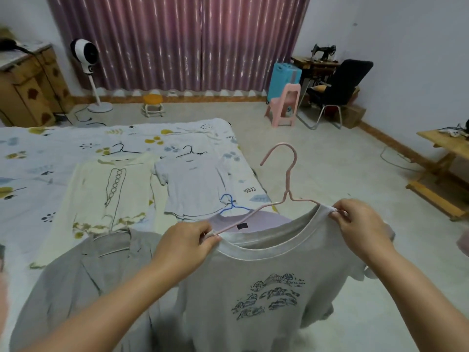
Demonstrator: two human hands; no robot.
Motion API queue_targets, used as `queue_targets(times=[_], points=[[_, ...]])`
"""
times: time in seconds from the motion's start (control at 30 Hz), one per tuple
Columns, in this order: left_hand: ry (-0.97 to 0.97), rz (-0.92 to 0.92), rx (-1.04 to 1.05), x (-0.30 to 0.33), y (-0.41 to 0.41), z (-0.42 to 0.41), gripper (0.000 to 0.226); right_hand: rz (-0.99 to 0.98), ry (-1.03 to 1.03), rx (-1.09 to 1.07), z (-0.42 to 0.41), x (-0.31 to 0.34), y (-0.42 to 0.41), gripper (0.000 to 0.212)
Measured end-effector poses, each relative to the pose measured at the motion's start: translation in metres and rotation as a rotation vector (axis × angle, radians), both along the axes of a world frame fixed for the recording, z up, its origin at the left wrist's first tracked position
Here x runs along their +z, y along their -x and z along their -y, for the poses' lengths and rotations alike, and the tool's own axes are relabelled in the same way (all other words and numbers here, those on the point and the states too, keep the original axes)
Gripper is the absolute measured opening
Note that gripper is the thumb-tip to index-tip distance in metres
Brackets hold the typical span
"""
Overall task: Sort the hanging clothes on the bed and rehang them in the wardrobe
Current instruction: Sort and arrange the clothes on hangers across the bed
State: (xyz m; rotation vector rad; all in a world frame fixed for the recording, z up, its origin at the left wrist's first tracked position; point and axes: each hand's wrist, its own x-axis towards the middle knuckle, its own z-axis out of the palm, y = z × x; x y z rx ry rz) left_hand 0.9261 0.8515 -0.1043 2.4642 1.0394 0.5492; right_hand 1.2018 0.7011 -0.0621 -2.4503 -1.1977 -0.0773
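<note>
A person's left hand point(189, 241) and right hand point(355, 219) each pinch a shoulder of a soft grey T-shirt point(266, 288) with an inked sketch print, held up at lower centre on a thin pink wire hanger point(286, 179). Behind it, on the bed point(38, 174) with its leaf-patterned sheet, lie a cream top point(111, 189), a pale lilac T-shirt point(195, 184) and a grey collared shirt point(83, 280), all flat on slim hangers. Pleated mauve curtains point(177, 41) fill the upper frame.

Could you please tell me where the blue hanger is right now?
In the head view, the blue hanger lies on the bed near its right edge, atop a lilac shirt, just behind the pink hanger.
</note>
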Motion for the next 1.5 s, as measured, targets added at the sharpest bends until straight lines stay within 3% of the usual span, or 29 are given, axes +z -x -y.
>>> queue_targets(times=[0.33,0.63,0.8,1.0,1.2,1.3,1.37,1.5], points=[[0.146,0.014,0.266,-0.069,-0.080,-0.126,0.034,-0.030,0.051,0.056,-0.169,-0.086,-0.086,0.012],[0.272,-0.040,0.391,-0.189,-0.156,-0.227,0.033,-0.082,0.323,0.134,-0.287,-0.224,-0.156,0.013],[0.281,-0.099,0.418,-0.258,-0.177,-0.265,0.019,-0.129,0.416,0.130,-0.326,-0.302,-0.175,0.019],[0.281,-0.175,0.454,-0.329,-0.187,-0.292,0.018,-0.168,0.486,0.173,-0.352,-0.372,-0.174,0.021],[0.251,-0.362,0.552,-0.376,-0.189,-0.298,0.018,-0.145,0.405,0.288,-0.353,-0.413,-0.141,0.047],[0.116,-0.450,0.457,-0.384,-0.192,-0.279,0.044,-0.217,0.584,0.303,-0.346,-0.427,-0.134,0.058],[0.048,-0.519,0.332,-0.387,-0.193,-0.261,0.047,-0.210,0.603,0.304,-0.344,-0.432,-0.134,0.059],[0.233,-0.699,0.176,-0.389,-0.176,-0.236,0.061,-0.209,0.676,0.330,-0.345,-0.428,-0.131,0.061]])
